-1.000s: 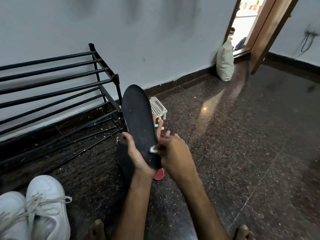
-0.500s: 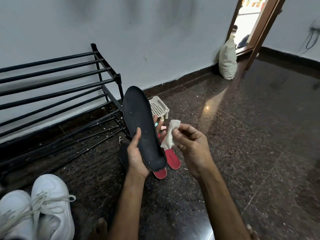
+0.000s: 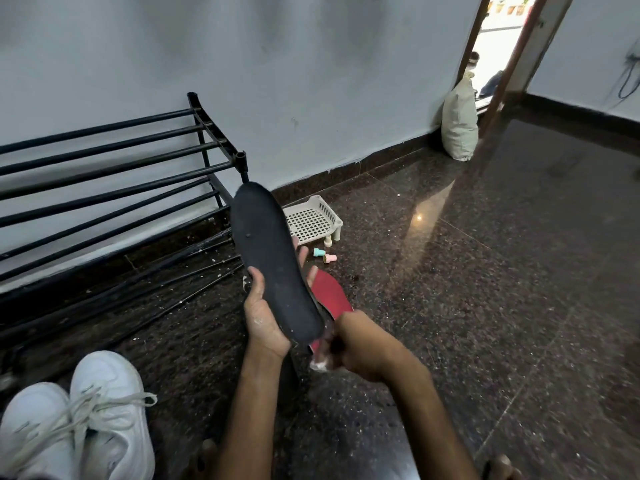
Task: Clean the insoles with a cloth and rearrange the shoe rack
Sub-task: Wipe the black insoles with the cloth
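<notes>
Two hands work close together above the floor (image 3: 485, 306). The left hand (image 3: 265, 320) grips a black insole (image 3: 273, 258) near its heel, with the toe end tilted up and away. Just beside that heel, the blurred right hand (image 3: 360, 348) is curled round a small white cloth (image 3: 318, 365). A red insole (image 3: 330, 292) lies just beyond the right hand. The shoe rack (image 3: 114, 181) stands left of the left hand.
</notes>
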Tool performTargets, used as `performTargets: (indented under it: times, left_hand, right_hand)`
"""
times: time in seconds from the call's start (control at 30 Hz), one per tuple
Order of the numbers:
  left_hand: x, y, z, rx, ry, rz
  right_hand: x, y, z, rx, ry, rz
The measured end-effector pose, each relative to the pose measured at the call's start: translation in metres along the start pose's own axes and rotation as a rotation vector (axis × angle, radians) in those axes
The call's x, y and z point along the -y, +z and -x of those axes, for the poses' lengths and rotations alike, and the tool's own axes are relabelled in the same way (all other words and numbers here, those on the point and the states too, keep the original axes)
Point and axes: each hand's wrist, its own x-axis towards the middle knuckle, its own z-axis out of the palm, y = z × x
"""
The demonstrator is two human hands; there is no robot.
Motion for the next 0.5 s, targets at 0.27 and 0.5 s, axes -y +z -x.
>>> performTargets:
  times: [0.27,0.5]
  left_hand:
    - [-0.016,-0.022,0.012,-0.148,-0.008,-0.35]
    - [-0.022,-0.047,0.041,-0.284,-0.066,-0.421]
  right_hand:
    - [-0.037,-0.01,0.002,-0.469,0.146,-0.725]
    - [-0.002,0.008,-0.028,-0.539,0.166,-1.476]
